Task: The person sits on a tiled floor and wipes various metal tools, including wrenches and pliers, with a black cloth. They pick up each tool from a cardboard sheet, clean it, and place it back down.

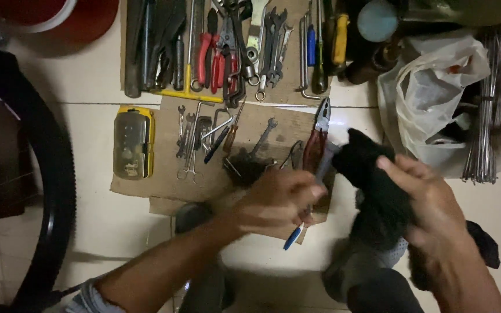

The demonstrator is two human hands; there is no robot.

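Both hands are busy: your left hand (276,200) grips a blue-handled tool (308,200), your right hand (430,203) wipes it with a black cloth (372,174); wiping unfinished

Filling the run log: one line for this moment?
left hand: holds blue-handled tool | right hand: holds black cloth against it

Pale cream tiled floor (97,81), thin dark grout lines, dim warm indoor light. Flat brown cardboard sheet (163,185) at centre, hand tools spread on it. Black rubber bicycle tyre (59,191) at 9 o'clock. Crumpled white plastic bag (430,93) at 2 o'clock. Red round rim (88,20) at 11 o'clock.
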